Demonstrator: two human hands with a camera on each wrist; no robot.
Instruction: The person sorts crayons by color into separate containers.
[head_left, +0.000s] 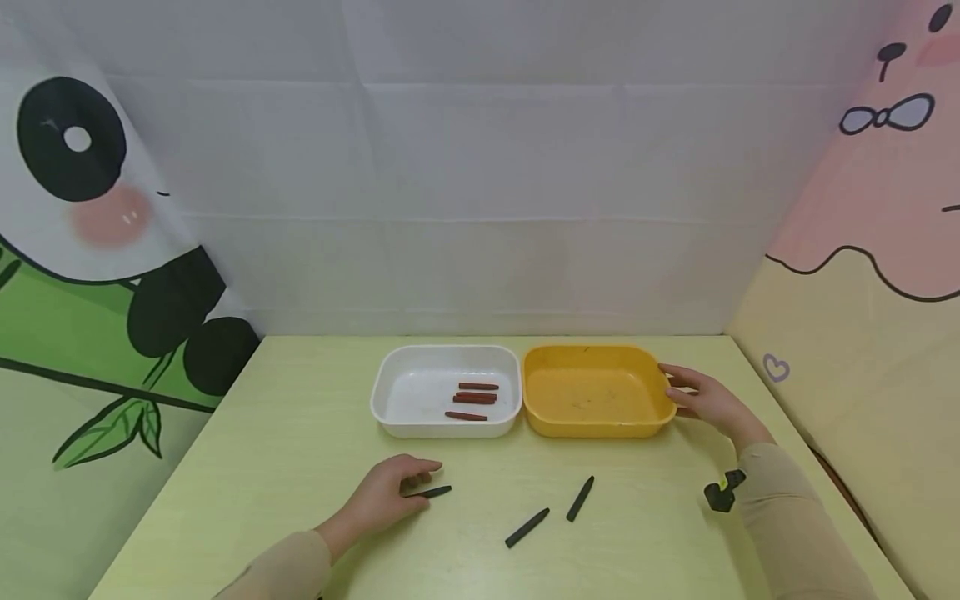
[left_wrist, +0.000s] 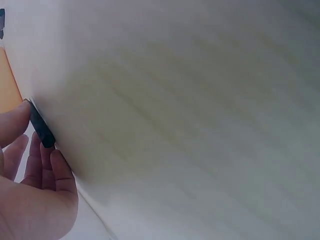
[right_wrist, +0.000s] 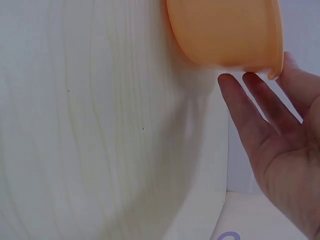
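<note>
Slippage looks like the likeliest trouble at the left hand [head_left: 386, 492], whose thumb and fingers pinch a slim, black, tapered, waxy-looking crayon [head_left: 437, 492] low over the pale yellow wood-grain table [head_left: 225, 500], in front of the white tray; the index finger reaches out apart from it, and the left wrist view shows fingertips near the crayon's ends, so a smooth surface or an uneven squeeze might let it twist or drop; how firm the pinch is, I cannot tell; two loose black crayons [head_left: 527, 528] lie to the right of that hand, near each other, and a low sweep that way could knock them rolling; the right hand [head_left: 712, 406], its fingers fairly straight and spread, touches the right end of the shallow, yellow, rounded plastic tray [head_left: 588, 429]; too hard a push there could slide it against the shallow, white, rounded plastic tray [head_left: 446, 432], as their rims seem to touch, and jostle the slim, reddish-brown crayons [head_left: 478, 387] lying inside the white one; fingers hooked under the yellow rim, if raised carelessly, could also tip that tray.
</note>
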